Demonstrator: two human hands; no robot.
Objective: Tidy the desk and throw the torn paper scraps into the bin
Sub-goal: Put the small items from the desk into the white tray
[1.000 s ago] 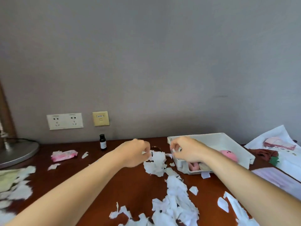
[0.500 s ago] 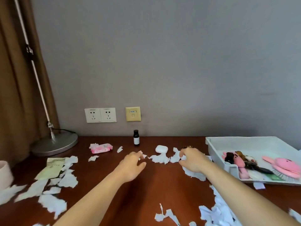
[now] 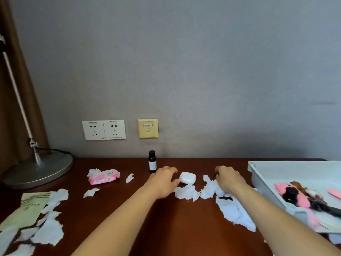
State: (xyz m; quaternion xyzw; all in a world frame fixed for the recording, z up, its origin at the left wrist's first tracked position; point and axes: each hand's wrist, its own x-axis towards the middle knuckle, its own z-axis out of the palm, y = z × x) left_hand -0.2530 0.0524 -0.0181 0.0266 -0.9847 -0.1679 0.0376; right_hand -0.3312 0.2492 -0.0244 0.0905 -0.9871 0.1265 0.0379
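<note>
White torn paper scraps (image 3: 186, 192) lie in a ragged band across the middle of the dark wooden desk (image 3: 166, 218), and more scraps (image 3: 235, 212) trail toward me on the right. My left hand (image 3: 162, 182) rests palm down with fingers spread, its thumb beside a small white earbud case (image 3: 187, 177). My right hand (image 3: 228, 179) is palm down on the right end of the scrap band, fingers curled over the paper. Another heap of scraps (image 3: 48, 231) covers the near left of the desk. No bin is in view.
A white tray (image 3: 267, 169) with pink and dark items stands at the right. A small dark bottle (image 3: 152, 161) is at the wall, a pink tissue pack (image 3: 104, 176) left of it. A lamp base (image 3: 38, 170) and a green booklet (image 3: 27, 209) sit far left.
The view has swung left, so the tray has shifted right in frame. Both hands have reached farther toward the wall, the left one up beside the earbud case, the right one onto the scraps.
</note>
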